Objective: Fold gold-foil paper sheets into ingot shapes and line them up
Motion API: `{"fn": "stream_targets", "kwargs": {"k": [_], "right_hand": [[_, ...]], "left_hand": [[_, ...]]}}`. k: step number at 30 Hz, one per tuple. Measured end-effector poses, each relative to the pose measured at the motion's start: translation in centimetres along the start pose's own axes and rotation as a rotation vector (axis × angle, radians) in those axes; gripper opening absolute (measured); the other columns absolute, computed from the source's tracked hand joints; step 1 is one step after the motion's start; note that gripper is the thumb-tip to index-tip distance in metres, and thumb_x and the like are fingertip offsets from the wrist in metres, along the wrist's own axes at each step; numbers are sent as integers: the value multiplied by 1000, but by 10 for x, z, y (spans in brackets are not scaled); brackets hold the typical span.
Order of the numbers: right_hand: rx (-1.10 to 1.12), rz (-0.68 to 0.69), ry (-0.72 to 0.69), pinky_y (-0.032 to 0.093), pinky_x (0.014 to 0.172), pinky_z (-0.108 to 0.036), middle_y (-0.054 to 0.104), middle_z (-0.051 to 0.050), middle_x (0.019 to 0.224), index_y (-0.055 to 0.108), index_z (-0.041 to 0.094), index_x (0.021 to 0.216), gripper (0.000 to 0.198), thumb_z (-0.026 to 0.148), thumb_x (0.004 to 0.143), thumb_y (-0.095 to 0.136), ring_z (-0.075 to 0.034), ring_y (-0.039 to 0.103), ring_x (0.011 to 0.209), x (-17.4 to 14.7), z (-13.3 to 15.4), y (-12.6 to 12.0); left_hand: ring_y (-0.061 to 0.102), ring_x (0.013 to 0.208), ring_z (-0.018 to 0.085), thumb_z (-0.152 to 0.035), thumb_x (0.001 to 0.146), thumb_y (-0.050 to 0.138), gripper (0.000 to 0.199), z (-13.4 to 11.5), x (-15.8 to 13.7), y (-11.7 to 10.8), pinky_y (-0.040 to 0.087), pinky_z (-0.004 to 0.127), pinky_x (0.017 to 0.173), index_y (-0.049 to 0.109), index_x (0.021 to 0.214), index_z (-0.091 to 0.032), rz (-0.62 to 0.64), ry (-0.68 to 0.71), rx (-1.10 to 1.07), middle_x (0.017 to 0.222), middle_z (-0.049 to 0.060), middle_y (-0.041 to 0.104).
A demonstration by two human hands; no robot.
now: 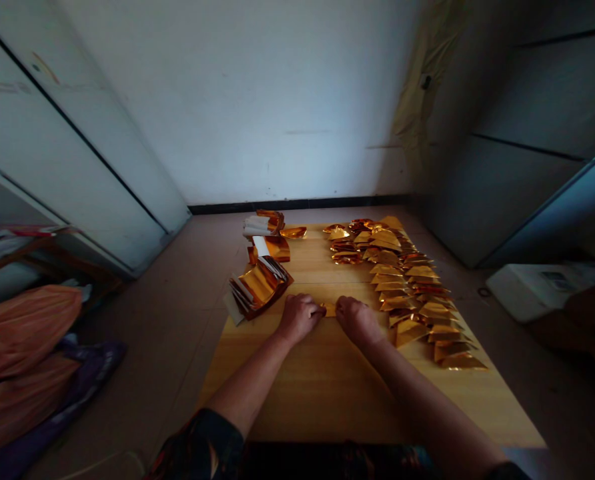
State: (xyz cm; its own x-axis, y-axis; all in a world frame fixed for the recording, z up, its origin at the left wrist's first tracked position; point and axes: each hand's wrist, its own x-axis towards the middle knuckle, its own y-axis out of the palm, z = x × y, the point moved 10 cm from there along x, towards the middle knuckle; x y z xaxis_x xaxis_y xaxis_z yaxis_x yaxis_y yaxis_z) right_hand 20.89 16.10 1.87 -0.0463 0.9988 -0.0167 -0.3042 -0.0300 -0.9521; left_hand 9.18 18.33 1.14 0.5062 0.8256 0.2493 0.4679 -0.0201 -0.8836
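Between my two hands, near the middle of the wooden table [297, 373], is a small piece of gold foil paper [330, 309]. My left hand [300, 318] is closed on its left end. On the right end my right hand [358, 320] has its fingers pressed together. The fingers cover both ends, so its full shape is hidden. Left of my left hand lies a fanned stack of gold foil sheets [260, 285] with pale undersides. Rows of folded gold foil pieces [392, 300] stretch along the table's right side.
Behind the fanned stack lie more foil sheets [276, 249] and a single folded foil piece [293, 233]. A white wall [277, 120] rises beyond the table. Orange cloth [22, 333] is at the left, and a white box [522, 290] stands on the floor at the right.
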Motion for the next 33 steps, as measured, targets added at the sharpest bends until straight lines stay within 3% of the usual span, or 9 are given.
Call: {"fn": "stream_targets", "kwargs": {"k": [7, 12, 17, 21, 25, 33], "right_hand": [[28, 88, 162, 32, 56, -23, 71, -6, 86, 63, 21, 90, 16, 32, 88, 51, -17, 65, 76, 7, 5, 14], [22, 183, 152, 33, 60, -23, 71, -6, 92, 63, 21, 93, 14, 25, 86, 51, -16, 65, 85, 10, 1, 16], [4, 176, 151, 34, 61, -24, 71, -7, 92, 62, 21, 95, 19, 23, 89, 44, -17, 65, 84, 9, -1, 15], [0, 163, 148, 36, 61, -24, 70, -8, 89, 60, 20, 95, 21, 37, 88, 50, -19, 66, 83, 5, 7, 12], [-17, 161, 194, 37, 61, -24, 70, -9, 88, 59, 19, 97, 31, 47, 84, 56, -21, 66, 83, 3, 10, 8], [55, 175, 220, 33, 59, -23, 70, -6, 89, 61, 21, 95, 19, 31, 78, 61, -18, 64, 81, 8, -1, 16]], "left_hand": [[56, 83, 17, -26, 79, 67, 9, 8, 1, 3, 32, 32, 76, 75, 83, -27, 60, -89, 7, 78, 3, 65], [54, 92, 18, -26, 80, 67, 13, 13, 1, -1, 32, 34, 85, 75, 88, -33, 101, -130, -6, 87, 2, 65], [51, 95, 18, -27, 82, 64, 18, 16, -3, 1, 31, 38, 91, 73, 93, -39, 108, -114, 12, 92, 1, 63], [49, 99, 19, -28, 85, 61, 20, 20, -6, 3, 31, 40, 93, 71, 97, -41, 112, -97, 22, 99, 1, 62], [44, 114, 23, -28, 86, 59, 22, 23, -6, 5, 30, 44, 98, 70, 99, -42, 135, -94, 20, 120, 0, 55], [41, 118, 23, -22, 85, 58, 26, 22, -7, 4, 29, 45, 103, 70, 99, -41, 119, -92, 7, 128, -1, 52]]}}
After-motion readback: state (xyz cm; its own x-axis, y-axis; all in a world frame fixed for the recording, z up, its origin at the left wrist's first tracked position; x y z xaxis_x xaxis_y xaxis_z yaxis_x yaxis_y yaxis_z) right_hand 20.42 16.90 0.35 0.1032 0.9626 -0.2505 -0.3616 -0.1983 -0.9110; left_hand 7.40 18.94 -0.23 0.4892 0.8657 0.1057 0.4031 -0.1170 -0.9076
